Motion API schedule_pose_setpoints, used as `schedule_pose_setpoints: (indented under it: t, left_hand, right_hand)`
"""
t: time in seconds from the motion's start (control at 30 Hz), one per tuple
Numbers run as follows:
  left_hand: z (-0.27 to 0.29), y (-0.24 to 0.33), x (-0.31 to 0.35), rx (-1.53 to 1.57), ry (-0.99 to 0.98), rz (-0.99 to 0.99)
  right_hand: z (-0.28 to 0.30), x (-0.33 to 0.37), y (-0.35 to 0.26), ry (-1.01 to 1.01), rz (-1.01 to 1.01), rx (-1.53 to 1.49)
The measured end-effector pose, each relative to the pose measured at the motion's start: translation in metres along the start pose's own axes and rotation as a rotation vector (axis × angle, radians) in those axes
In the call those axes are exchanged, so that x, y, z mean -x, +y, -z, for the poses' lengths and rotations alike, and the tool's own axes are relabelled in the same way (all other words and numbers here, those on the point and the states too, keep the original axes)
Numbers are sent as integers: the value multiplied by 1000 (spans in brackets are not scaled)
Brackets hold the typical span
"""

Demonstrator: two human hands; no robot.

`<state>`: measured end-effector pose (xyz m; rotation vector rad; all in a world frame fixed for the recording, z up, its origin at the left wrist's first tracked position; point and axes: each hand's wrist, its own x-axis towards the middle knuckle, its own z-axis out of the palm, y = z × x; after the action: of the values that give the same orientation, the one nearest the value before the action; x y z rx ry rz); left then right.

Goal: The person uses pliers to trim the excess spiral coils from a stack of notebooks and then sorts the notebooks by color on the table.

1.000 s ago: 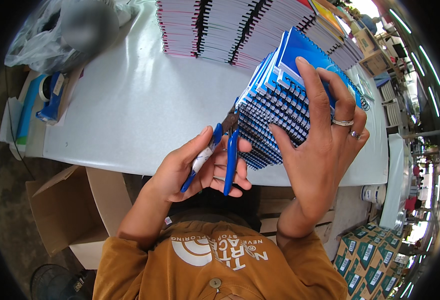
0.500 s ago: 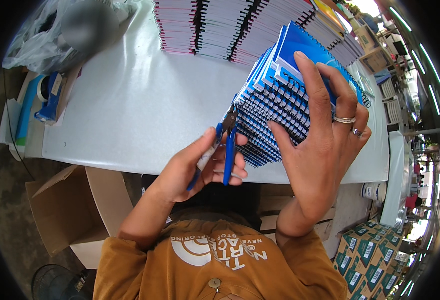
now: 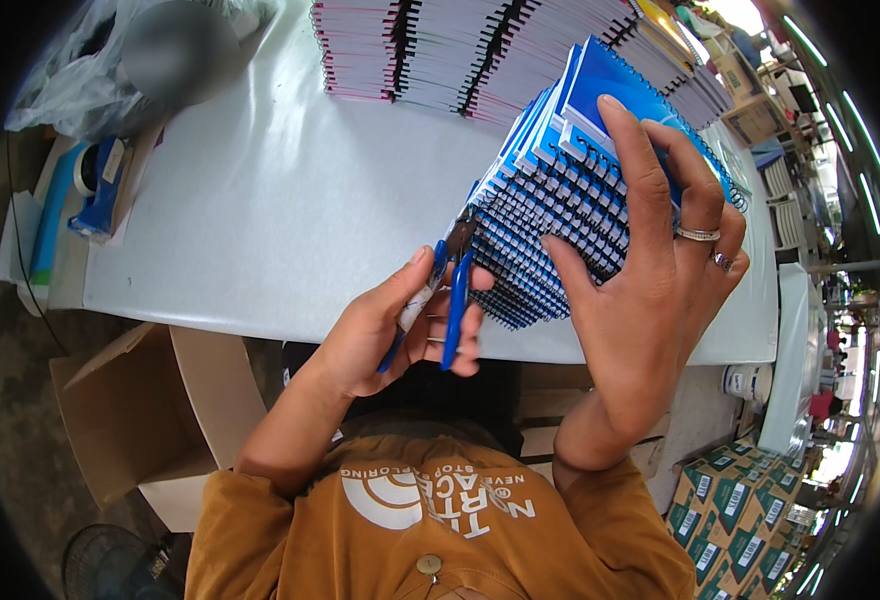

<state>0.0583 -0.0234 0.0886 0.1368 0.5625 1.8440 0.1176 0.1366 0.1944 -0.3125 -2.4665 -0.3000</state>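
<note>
The left hand [image 3: 380, 325], partly curled, holds blue-handled cutters [image 3: 457, 312] at the left side of stacked blue spiral notebooks [image 3: 535, 225] on the table's [image 3: 250, 230] near right, while the right hand [image 3: 650, 260] spreads wide against them.

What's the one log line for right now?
right hand: spread on blue spiral-bound notebooks | left hand: holds blue-handled cutters, tips at notebooks' left edge | surface: pale table
</note>
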Motion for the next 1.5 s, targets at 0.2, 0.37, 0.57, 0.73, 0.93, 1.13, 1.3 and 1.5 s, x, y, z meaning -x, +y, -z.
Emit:
schedule_pose_setpoints:
  t: [0.2,0.37,0.57,0.73,0.93,1.13,1.3,1.5]
  left_hand:
    - [-9,-11,-4,-1247,548,-385]
    - [8,-7,2,-59,26,28]
    - [8,-6,3,99,-81,65]
    - [38,-12,-1,276,-214,38]
    - [14,-17,4,-447,157,-141]
    - [-2,-2,3,-83,106,28]
    - [5,1,3,-449,182,31]
    - [6,-16,-2,-1125,490,-328]
  right_hand:
    - [0,-1,-1,-11,-3,-4]
    - [-1,0,0,-3,10,-19]
    - [0,-1,0,-8,11,-7]
    - [1,-1,-1,-12,10,-25]
    - [0,-1,-1,-5,4,2]
    - [0,-1,-2,-2,4,-11]
    - [0,-1,0,-6,12,-21]
    - [0,-2,-2,-3,5,-20]
